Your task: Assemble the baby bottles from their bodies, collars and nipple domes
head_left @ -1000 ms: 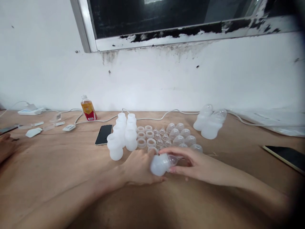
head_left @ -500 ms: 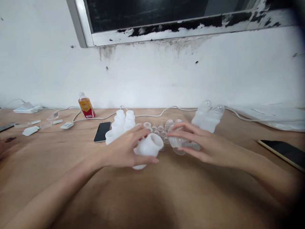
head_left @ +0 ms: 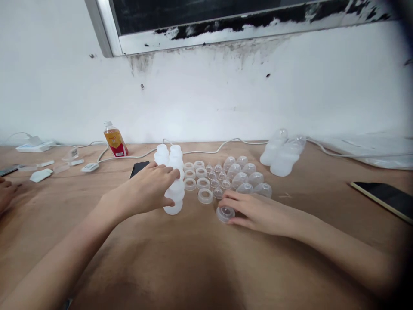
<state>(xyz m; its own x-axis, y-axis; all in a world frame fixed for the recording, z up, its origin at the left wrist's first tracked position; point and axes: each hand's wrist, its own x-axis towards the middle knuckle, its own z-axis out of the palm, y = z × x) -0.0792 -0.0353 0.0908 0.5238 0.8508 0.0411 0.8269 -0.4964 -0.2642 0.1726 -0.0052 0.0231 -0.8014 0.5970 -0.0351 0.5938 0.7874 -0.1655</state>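
My left hand (head_left: 151,189) is closed round a white baby bottle (head_left: 174,202) standing at the near end of a group of white bottles (head_left: 162,153). The far side of its grip is hidden. My right hand (head_left: 258,211) has its fingers round a clear collar ring with a nipple in it (head_left: 225,213), low on the tabletop. Between my hands lie several clear collar rings (head_left: 205,196), several clear nipples (head_left: 217,193) and rows of clear dome caps (head_left: 239,179).
Two capped bottles (head_left: 282,161) stand at the back right. A phone (head_left: 383,198) lies far right, another phone (head_left: 138,167) behind my left hand. A drink bottle (head_left: 115,140) and a white cable (head_left: 206,151) are near the wall. Another person's hand (head_left: 6,191) shows at the left edge.
My left hand has moved left with the white bottle, which was tilted and now stands upright. My right hand has moved down towards me, and the rings and caps show more fully.
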